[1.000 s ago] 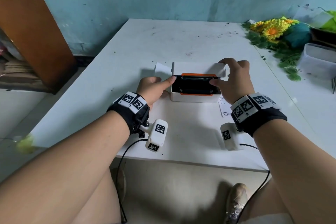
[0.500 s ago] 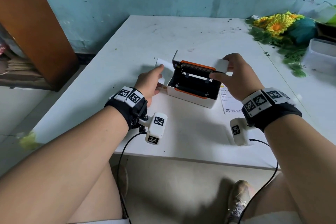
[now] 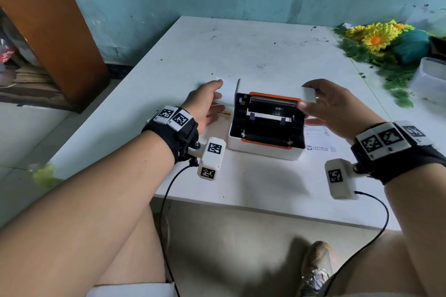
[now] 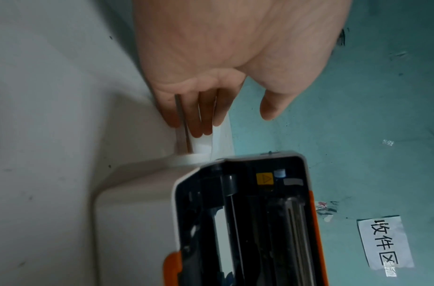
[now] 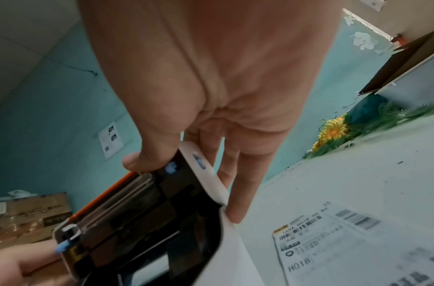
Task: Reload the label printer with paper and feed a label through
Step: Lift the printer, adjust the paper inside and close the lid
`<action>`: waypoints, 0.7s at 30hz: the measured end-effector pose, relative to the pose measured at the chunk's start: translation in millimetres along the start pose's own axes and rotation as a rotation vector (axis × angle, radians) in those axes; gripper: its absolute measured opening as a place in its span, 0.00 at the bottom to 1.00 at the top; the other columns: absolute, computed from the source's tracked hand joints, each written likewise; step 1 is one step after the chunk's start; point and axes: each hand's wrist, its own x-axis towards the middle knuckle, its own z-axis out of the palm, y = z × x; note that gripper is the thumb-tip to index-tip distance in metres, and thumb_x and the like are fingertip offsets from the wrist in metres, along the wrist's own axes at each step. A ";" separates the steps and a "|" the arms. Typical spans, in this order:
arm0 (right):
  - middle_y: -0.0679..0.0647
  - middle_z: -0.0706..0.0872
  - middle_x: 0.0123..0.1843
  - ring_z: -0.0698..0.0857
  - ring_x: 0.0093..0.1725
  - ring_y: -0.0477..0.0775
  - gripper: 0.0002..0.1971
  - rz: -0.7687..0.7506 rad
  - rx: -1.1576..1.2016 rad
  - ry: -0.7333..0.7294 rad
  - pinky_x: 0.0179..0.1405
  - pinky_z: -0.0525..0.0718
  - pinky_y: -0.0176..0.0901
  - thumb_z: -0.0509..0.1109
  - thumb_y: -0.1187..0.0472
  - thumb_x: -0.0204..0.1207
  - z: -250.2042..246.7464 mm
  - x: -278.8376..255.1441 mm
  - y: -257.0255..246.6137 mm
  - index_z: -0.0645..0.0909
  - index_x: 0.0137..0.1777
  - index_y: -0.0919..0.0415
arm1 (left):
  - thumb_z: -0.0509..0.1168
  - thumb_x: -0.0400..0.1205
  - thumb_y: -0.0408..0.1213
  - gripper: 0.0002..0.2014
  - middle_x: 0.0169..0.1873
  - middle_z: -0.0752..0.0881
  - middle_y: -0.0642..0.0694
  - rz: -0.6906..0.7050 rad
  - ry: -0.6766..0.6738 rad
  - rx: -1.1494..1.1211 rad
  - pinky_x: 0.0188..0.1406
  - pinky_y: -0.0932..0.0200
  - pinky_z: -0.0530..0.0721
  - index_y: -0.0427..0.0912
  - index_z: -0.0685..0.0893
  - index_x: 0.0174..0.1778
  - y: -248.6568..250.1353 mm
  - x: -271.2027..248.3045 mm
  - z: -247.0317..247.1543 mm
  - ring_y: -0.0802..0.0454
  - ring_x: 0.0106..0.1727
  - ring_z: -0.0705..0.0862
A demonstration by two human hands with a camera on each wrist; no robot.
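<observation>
Holding the lid (image 3: 307,94) of the label printer (image 3: 265,128) at its right corner, your right hand (image 3: 335,108) pinches it with the thumb on the inner face and the fingers behind, so the lid stands open. The printer sits on the white table (image 3: 253,50), near its front edge. Your left hand (image 3: 205,103) is just beside the printer's left wall, its fingers lying straight against the label paper (image 4: 222,135) that stands there; whether they really grip it, I cannot tell.

I judge the printer is a light, stiff plastic box that can slide, so steady the body when you push. The paper is thin and bends easily; take it by the edges, not the face.

Count: one printer, one lid, one paper piece at the left, one printed shipping label (image 3: 318,138) lying at the printer's right side.
</observation>
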 end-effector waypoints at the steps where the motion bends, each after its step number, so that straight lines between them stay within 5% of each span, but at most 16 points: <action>1: 0.51 0.89 0.58 0.90 0.59 0.53 0.11 -0.004 0.023 -0.018 0.67 0.91 0.68 0.77 0.60 0.84 1.7 -0.9 -0.8 0.83 0.60 0.45 | 0.69 0.85 0.53 0.13 0.58 0.87 0.50 0.000 -0.001 -0.004 0.59 0.47 0.83 0.50 0.84 0.57 0.2 0.3 -0.4 0.44 0.50 0.90; 5: 0.60 0.90 0.66 0.91 0.61 0.54 0.11 -0.016 0.088 -0.059 0.69 0.89 0.68 0.75 0.62 0.85 11.7 -3.7 -5.5 0.83 0.63 0.48 | 0.68 0.85 0.53 0.13 0.49 0.89 0.48 -0.004 -0.049 -0.007 0.41 0.55 0.81 0.48 0.86 0.56 -0.5 -0.6 1.3 0.51 0.29 0.85; 8: 0.60 0.89 0.66 0.90 0.57 0.49 0.13 -0.025 0.090 -0.063 0.68 0.90 0.66 0.73 0.62 0.87 22.6 -1.4 -7.1 0.81 0.69 0.53 | 0.67 0.85 0.56 0.15 0.34 0.90 0.48 -0.031 -0.118 -0.021 0.45 0.54 0.86 0.48 0.89 0.50 -0.5 -5.5 2.9 0.47 0.33 0.88; 11: 0.53 0.89 0.62 0.88 0.52 0.45 0.16 -0.030 0.089 -0.037 0.66 0.90 0.61 0.71 0.60 0.89 34.1 2.3 -8.3 0.80 0.75 0.56 | 0.66 0.84 0.60 0.24 0.56 0.94 0.35 -0.039 -0.212 -0.069 0.68 0.34 0.88 0.44 0.92 0.63 -1.7 -9.5 4.3 0.33 0.59 0.93; 14: 0.45 0.88 0.54 0.86 0.50 0.42 0.17 -0.001 0.134 -0.003 0.60 0.88 0.53 0.69 0.58 0.91 41.4 6.2 -7.3 0.79 0.78 0.54 | 0.58 0.89 0.64 0.30 0.56 0.91 0.37 -0.067 -0.217 -0.144 0.53 0.38 0.92 0.43 0.89 0.69 -0.9 -14.8 7.2 0.38 0.49 0.92; 17: 0.42 0.88 0.54 0.86 0.57 0.44 0.17 0.089 0.249 -0.041 0.67 0.84 0.54 0.71 0.54 0.90 42.4 11.8 -4.3 0.81 0.77 0.51 | 0.53 0.90 0.67 0.35 0.57 0.88 0.36 -0.090 -0.223 -0.165 0.41 0.48 0.91 0.40 0.86 0.74 -1.5 -17.6 9.5 0.39 0.43 0.89; 21: 0.45 0.90 0.58 0.86 0.65 0.47 0.09 0.140 0.339 -0.096 0.69 0.83 0.57 0.72 0.52 0.86 40.8 17.8 -0.8 0.86 0.64 0.49 | 0.52 0.89 0.68 0.34 0.58 0.88 0.36 -0.101 -0.224 -0.156 0.41 0.49 0.89 0.43 0.88 0.67 -1.0 -21.3 10.2 0.37 0.47 0.89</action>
